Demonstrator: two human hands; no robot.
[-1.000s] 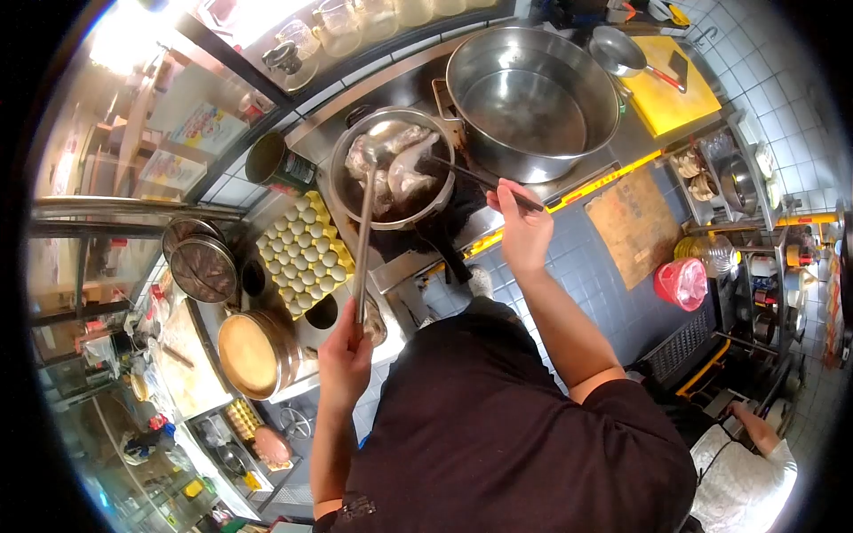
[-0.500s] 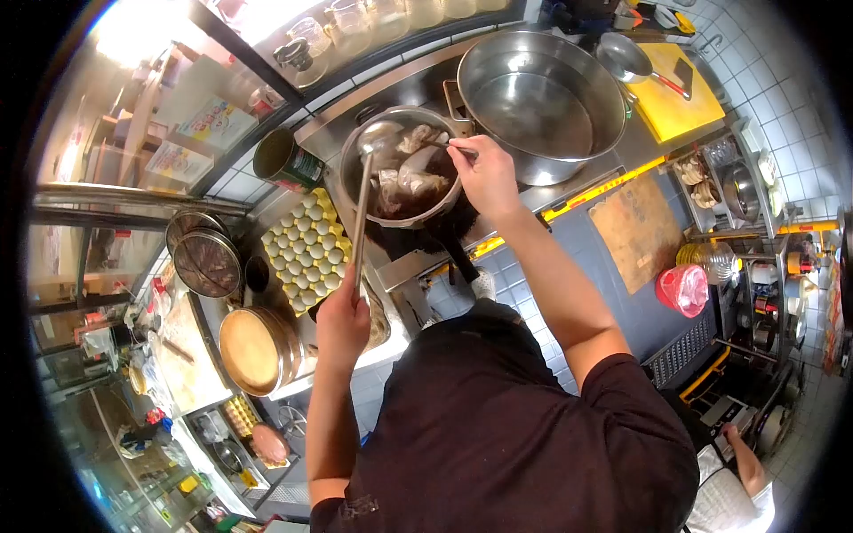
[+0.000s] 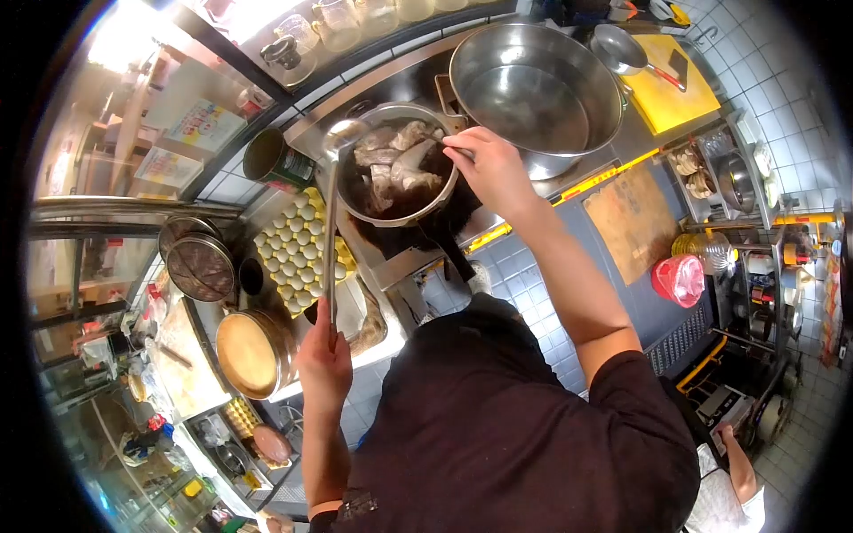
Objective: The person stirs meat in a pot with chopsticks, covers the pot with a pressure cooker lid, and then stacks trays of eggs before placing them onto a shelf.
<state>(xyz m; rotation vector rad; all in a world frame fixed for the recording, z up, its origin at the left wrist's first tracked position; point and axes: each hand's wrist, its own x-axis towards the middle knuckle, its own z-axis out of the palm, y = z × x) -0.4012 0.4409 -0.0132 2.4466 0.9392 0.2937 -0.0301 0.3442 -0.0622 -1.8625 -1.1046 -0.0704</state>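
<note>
My left hand [image 3: 323,357] is closed around the handle of a long metal ladle [image 3: 330,222]. The ladle's bowl is at the left rim of a metal pot [image 3: 419,216]. Inside the pot, pale chunks of meat [image 3: 409,169] lie in dark liquid. My right hand [image 3: 487,171] is over the pot's right rim, fingers pinched on a thin dark utensil [image 3: 458,149]; its kind is not clear.
A large pot [image 3: 555,163] of clear liquid stands behind. Left are a tray of eggs [image 3: 300,249], an open can [image 3: 269,158] and a round steel container [image 3: 249,354]. A red-handled pan [image 3: 619,49] touches the yellow board [image 3: 684,93]. Another person's arm [image 3: 739,462] shows lower right.
The ladle has moved left from inside the pot to its left rim, and my left hand has come down and back. My right hand stays near the pot's right rim.
</note>
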